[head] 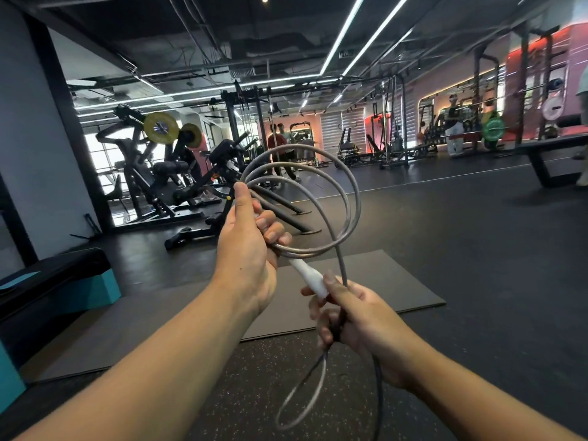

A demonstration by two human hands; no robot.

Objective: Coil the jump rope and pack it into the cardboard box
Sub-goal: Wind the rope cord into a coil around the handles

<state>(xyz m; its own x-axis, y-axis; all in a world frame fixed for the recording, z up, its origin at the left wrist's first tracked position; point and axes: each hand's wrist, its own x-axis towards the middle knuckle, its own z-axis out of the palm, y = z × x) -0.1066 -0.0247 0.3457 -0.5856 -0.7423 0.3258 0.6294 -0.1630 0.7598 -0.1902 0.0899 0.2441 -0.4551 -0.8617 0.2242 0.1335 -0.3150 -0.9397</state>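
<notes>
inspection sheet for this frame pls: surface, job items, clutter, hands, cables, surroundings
Surface: dark speckled rubber floor with a thin grey rectangular mat on it.
Job's things: grey jump rope in several loops, more slack hanging below; its white handle spans between the hands. Cardboard box: nothing seen.
Clutter: black-topped teal block at left.
Grippers: left hand shut on the coil; right hand shut on the rope at the handle's end.
Cables: nothing seen besides the rope.
Surroundings: gym machines, weight racks, people far behind.
</notes>
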